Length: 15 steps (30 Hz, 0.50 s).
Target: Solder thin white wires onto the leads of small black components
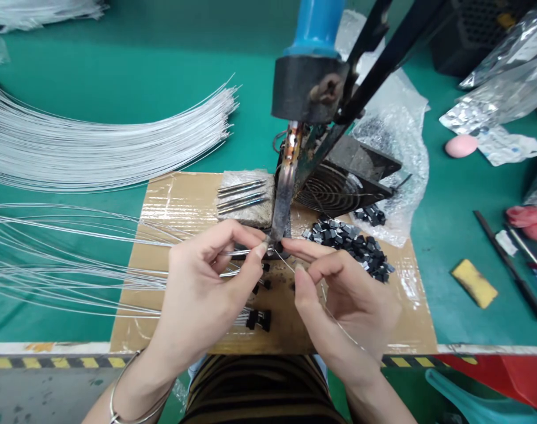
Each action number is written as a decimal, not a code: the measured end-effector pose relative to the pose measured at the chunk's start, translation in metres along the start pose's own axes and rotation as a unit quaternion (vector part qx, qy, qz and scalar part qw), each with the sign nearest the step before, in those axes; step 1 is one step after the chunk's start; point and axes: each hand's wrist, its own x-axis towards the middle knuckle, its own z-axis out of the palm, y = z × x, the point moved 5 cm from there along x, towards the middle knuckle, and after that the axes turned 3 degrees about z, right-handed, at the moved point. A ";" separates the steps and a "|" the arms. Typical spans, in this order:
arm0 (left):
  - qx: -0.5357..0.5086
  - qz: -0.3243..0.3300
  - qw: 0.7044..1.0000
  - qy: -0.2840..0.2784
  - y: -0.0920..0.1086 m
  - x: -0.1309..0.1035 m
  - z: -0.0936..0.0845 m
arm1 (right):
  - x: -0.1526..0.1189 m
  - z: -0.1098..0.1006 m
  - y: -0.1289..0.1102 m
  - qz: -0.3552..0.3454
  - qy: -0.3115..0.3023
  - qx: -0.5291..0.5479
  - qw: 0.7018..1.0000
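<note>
My left hand (209,288) is closed in a pinch on a thin white wire (236,252), with its end close under the soldering iron's tip. My right hand (339,294) pinches a thin strand of solder wire (348,334), whose front end reaches the same spot. The soldering iron (287,171), with a blue handle, is clamped tip-down above my fingertips. Fingers partly cover the joint, so its details are hidden. Below my left fingers lie white wires ending in small black connectors (258,319). Loose black connectors (350,242) form a pile beyond my right hand.
Cardboard (410,312) lies under the work. A large bundle of white wires (118,147) is at the left. Behind the iron stands a black fan (330,185). Several metal rods (242,195) rest on a pale pad. A yellow sponge (474,283) sits right.
</note>
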 end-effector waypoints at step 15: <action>0.013 -0.002 1.000 -0.002 -0.001 0.002 0.001 | -0.001 0.000 0.000 -0.004 0.001 -0.002 1.000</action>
